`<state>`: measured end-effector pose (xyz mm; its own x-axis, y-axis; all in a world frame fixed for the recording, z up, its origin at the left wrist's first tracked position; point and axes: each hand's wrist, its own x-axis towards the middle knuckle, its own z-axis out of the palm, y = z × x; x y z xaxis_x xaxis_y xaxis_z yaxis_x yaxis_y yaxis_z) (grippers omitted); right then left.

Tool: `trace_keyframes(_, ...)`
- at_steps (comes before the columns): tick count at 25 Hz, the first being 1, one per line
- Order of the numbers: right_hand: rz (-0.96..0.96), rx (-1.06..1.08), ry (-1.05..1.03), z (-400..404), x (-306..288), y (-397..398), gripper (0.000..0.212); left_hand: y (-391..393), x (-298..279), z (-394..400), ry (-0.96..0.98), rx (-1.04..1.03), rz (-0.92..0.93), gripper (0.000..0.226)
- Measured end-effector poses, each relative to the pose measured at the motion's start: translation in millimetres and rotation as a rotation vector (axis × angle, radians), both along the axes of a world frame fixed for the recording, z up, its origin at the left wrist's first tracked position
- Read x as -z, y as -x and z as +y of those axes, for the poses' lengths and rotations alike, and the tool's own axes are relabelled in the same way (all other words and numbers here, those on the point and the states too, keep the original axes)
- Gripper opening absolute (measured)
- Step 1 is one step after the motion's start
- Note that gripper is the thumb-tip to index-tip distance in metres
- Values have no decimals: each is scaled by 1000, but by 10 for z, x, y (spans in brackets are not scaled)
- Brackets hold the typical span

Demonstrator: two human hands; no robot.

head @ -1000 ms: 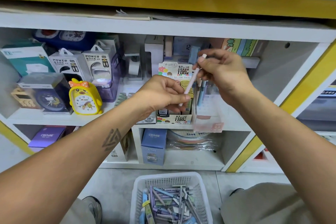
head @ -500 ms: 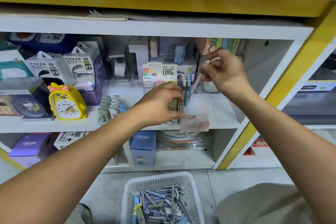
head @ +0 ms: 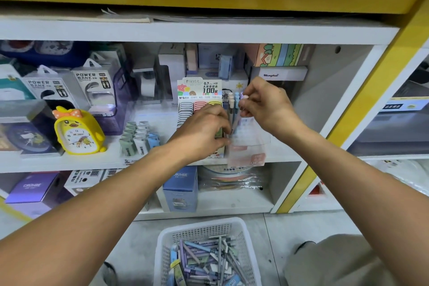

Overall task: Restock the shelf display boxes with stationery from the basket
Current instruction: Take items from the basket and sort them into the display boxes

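Note:
On the middle shelf stands a clear plastic display box (head: 249,144) with several pastel pencils (head: 234,104) upright in it. My right hand (head: 267,104) pinches the white top of a pale pink pencil (head: 244,98) standing in that box. My left hand (head: 204,130) grips the left edge of the clear box, in front of a pencil-lead display card (head: 199,90). A white mesh basket (head: 239,227) on the floor below holds several loose pencils and lead cases (head: 204,262).
A yellow duck clock (head: 77,131), power bank packs (head: 92,86) and small refill boxes (head: 139,137) fill the shelf's left side. Boxes stand behind. A blue box (head: 181,190) sits on the lower shelf. A yellow-edged upright (head: 362,109) bounds the right.
My right hand has lowered the pink pencil from mid-air down into the clear box. My left hand let go of its lower end and took the box's edge. The view shifted right.

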<state>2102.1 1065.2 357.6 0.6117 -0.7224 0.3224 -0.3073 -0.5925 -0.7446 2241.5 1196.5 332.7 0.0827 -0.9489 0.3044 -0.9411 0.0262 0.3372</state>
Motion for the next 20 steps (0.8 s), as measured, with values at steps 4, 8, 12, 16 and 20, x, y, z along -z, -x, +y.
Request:
trace_keyframes(4, 49, -4, 47, -2, 6, -22, 15, 5, 13, -15, 14, 1, -33, 21)
trace_keyframes(8, 71, -76, 18, 0, -10, -7, 17, 4, 16, -32, 26, -4, -35, 21)
trace_keyframes(12, 197, -118, 282, 61, 75, -3, 10, 5, 37, -46, 24, -8, -41, 20)
trace_keyframes(16, 375, -79, 443, 94, 93, 13, 43, -9, 39, -34, 44, 0, -34, 21)
trace_keyframes(20, 195, 14, 271, 252, 51, 160, 41, 29, 13, 150, 150, 18, -32, 16)
